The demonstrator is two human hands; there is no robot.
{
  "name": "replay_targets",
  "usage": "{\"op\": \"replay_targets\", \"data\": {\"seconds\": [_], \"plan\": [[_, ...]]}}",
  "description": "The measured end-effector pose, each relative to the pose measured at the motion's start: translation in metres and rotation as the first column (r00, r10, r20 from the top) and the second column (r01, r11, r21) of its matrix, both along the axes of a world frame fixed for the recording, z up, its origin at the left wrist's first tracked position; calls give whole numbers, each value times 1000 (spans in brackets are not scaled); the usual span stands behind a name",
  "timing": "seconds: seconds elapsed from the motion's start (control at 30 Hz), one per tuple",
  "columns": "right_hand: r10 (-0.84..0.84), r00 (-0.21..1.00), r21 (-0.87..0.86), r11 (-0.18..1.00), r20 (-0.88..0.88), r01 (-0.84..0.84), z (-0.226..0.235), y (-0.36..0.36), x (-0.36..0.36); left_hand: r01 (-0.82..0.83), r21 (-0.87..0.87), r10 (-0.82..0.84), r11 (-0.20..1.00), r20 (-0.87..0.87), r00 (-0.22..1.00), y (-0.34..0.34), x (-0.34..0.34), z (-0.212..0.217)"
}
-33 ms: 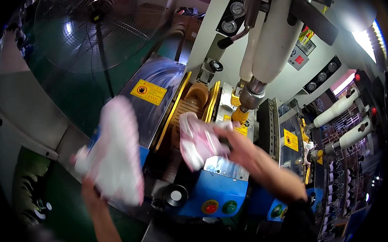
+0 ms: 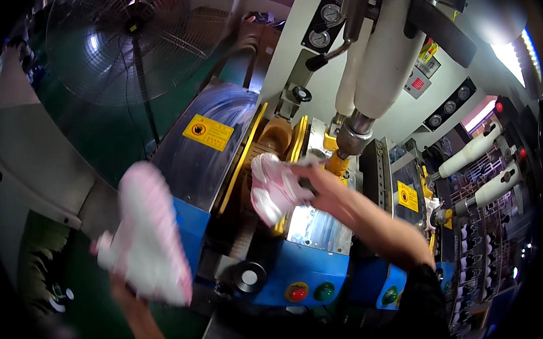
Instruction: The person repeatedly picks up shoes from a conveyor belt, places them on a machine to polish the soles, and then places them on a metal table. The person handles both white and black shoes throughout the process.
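My left hand point(image 2: 125, 292) grips a pink-and-white sneaker point(image 2: 149, 243) at left, its pale sole side toward me and its toe up. Most of that hand's fingers are hidden behind the shoe. My right hand point(image 2: 321, 182) holds another pink-and-white sneaker point(image 2: 275, 184) by one end, its upper in view. This second shoe hangs over the pressing machine's slot between yellow side plates point(image 2: 298, 143). A brown last-shaped block point(image 2: 276, 134) lies just beyond it. Whether the right shoe touches the machine I cannot tell.
A white press cylinder point(image 2: 380, 72) with a metal tip stands beyond my right hand. Red point(image 2: 297, 293) and green point(image 2: 324, 291) buttons sit on the blue front panel. A caged fan point(image 2: 135, 29) is far left. Racks of shoes point(image 2: 472, 257) stand at right.
The left sneaker and my left hand have moved down and slightly left. My right hand has shifted slightly up and left, raising its sneaker a little. Both shoes stay held.
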State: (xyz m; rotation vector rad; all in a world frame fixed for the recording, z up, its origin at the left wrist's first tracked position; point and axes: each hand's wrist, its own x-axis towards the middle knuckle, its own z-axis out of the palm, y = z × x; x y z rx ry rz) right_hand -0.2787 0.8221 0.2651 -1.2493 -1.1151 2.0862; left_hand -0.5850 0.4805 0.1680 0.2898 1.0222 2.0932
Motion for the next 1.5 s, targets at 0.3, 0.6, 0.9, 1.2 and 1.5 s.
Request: {"op": "replay_targets", "data": {"seconds": [0.3,0.6,0.9,1.2,1.5], "plan": [[-665,650,915,383,367,-125,-172,92,-100,-281,-775,358,566,-75,931,-170,81,-94],[-559,689,797,602,462,-46,-112,57,-57,-200,-658,-367,726,-617,696,-182,254,-207],[-361,637,704,86,682,-705,-103,-279,192,-36,-664,-377,747,-468,799,-178,286,-256],[-66,902,864,323,427,-386,-111,-359,284,-82,-309,163,947,246,956,-215,363,-143],[483,824,531,633,298,-563,-221,-460,354,-433,-543,551,720,68,832,-405,443,-159]]}}
